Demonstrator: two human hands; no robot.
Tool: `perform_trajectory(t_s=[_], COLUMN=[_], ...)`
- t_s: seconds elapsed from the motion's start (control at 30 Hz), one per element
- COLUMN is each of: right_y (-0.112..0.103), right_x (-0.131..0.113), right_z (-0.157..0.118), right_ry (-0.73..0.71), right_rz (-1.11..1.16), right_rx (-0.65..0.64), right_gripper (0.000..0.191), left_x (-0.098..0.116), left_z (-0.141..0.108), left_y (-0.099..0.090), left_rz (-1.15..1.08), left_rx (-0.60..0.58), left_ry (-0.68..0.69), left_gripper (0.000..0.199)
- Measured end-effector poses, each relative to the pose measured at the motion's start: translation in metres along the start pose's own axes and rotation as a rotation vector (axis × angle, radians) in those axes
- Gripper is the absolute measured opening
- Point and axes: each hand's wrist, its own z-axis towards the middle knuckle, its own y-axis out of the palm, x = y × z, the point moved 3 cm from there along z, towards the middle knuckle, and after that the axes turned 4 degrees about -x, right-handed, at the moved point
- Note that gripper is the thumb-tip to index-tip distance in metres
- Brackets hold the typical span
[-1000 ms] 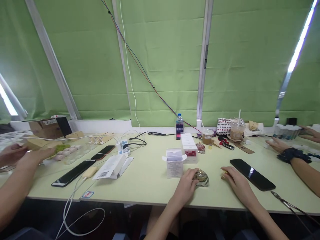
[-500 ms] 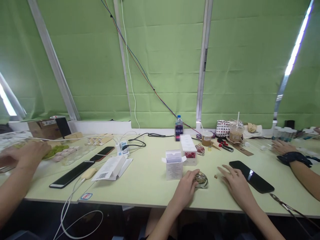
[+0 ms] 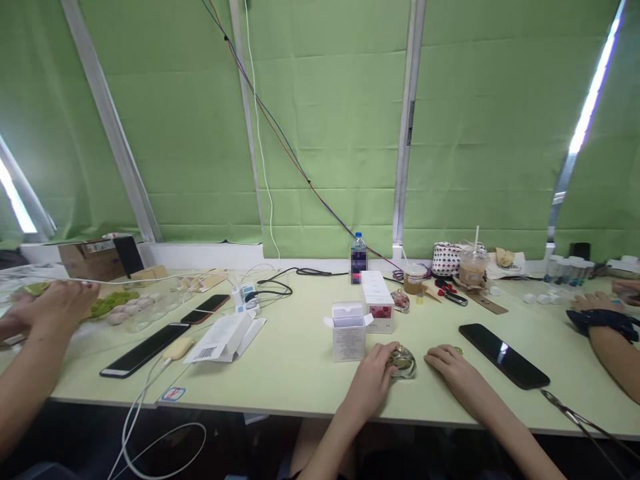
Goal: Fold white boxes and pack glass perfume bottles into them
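Observation:
My left hand [image 3: 371, 377] is closed around the near left side of a clear glass perfume bottle [image 3: 404, 362], which rests on the table. The bottle has a rounded, shell-like body and a gold neck. To its right, my right hand [image 3: 453, 368] lies low over the tabletop, palm down, fingers drawn together. What is beneath those fingertips is hidden. Behind the knuckles peeks a small yellowish-green round piece [image 3: 459, 350]. An open white carton [image 3: 349, 340] stands upright beyond my left hand, flaps raised.
Behind the carton is a white box with a red picture [image 3: 379, 310], beside a pink glass bottle [image 3: 401, 300]. A black phone [image 3: 504, 355] and pliers [image 3: 570, 408] lie right. Co-workers' hands [image 3: 57, 307] work at both sides. Folded white paper [image 3: 225, 337] lies left.
My right hand has shifted left and its spread fingers have come together, covering the spot where a small gold piece lay. The yellowish-green piece now shows. My left hand stays on the bottle.

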Motion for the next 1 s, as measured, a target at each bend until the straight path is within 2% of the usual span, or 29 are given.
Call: perform_trajectory(t_s=[0.17, 0.33, 0.47, 0.6, 0.8, 0.87, 1.0], right_y=[0.003, 0.0, -0.008, -0.028, -0.078, -0.084, -0.074], right_x=[0.0, 0.0, -0.007, -0.022, -0.05, -0.055, -0.059], right_z=[-0.001, -0.003, 0.0, 0.02, 0.066, 0.073, 0.074], right_ry=[0.079, 0.092, 0.195, 0.234, 0.109, 0.101, 0.132], right_rz=[-0.04, 0.066, 0.265, 0.505, 0.598, 0.643, 0.73], right_rx=[0.004, -0.039, 0.109, 0.21, 0.25, 0.224, 0.089], right_gripper=[0.041, 0.032, 0.022, 0.019, 0.022, 0.024, 0.021], left_x=[-0.001, -0.001, -0.002, -0.003, -0.002, -0.001, 0.002], left_z=[0.0, -0.001, 0.0, 0.0, 0.001, 0.0, -0.001], left_y=[0.0, 0.0, 0.001, 0.002, 0.001, 0.0, -0.002], left_rz=[-0.001, 0.002, 0.0, -0.001, -0.007, -0.003, -0.002], left_rx=[-0.004, 0.001, 0.006, 0.004, 0.009, 0.012, 0.001], left_ry=[-0.002, -0.003, 0.005, 0.006, 0.009, 0.005, 0.0], left_gripper=[0.049, 0.049, 0.05, 0.05, 0.05, 0.051, 0.052])
